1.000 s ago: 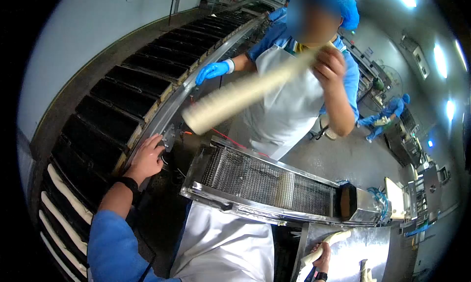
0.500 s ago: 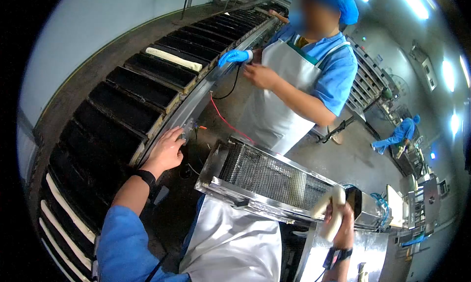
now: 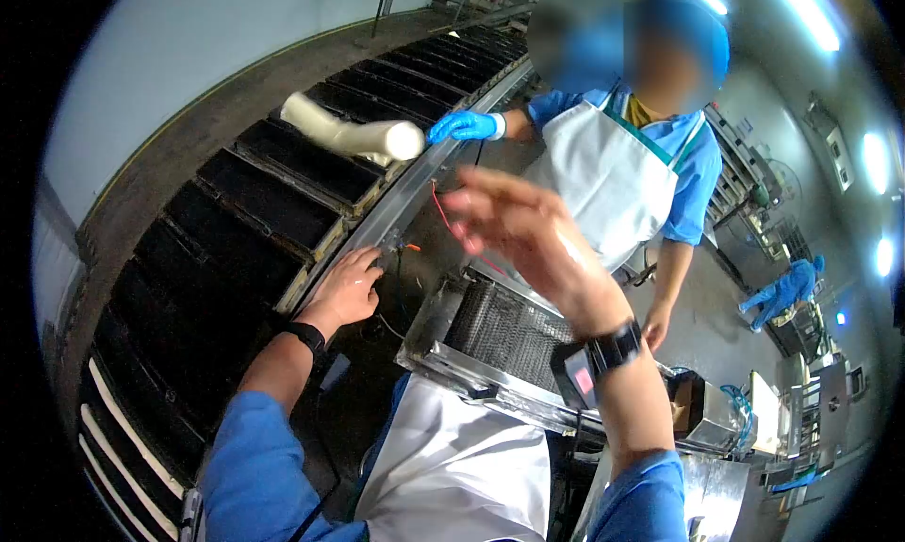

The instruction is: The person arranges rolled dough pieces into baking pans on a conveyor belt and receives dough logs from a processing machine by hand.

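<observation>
A thick, pale dough roll (image 3: 344, 139), bent and blurred by motion, appears over the black trays (image 3: 269, 198), its near end close to a co-worker's blue-gloved hand (image 3: 464, 125). My right hand (image 3: 533, 236), also blurred, is raised above the mesh conveyor with fingers stretched towards the roll. There is a gap between that hand and the roll, and nothing shows in its fingers. Resting on the metal rail (image 3: 403, 172) beside the trays, my left hand (image 3: 347, 289) lies with its fingers extended and holds nothing.
Facing me across the mesh conveyor (image 3: 504, 327) stands a co-worker in a white apron (image 3: 603, 179). Long dough strips (image 3: 137, 427) lie in trays at lower left. A red cord (image 3: 441, 210) hangs by the rail. Another person (image 3: 787, 292) works farther back.
My right hand has swung from the lower right up and left, letting go of the dough it held. A dough roll now shows above the trays. My left hand stays on the rail.
</observation>
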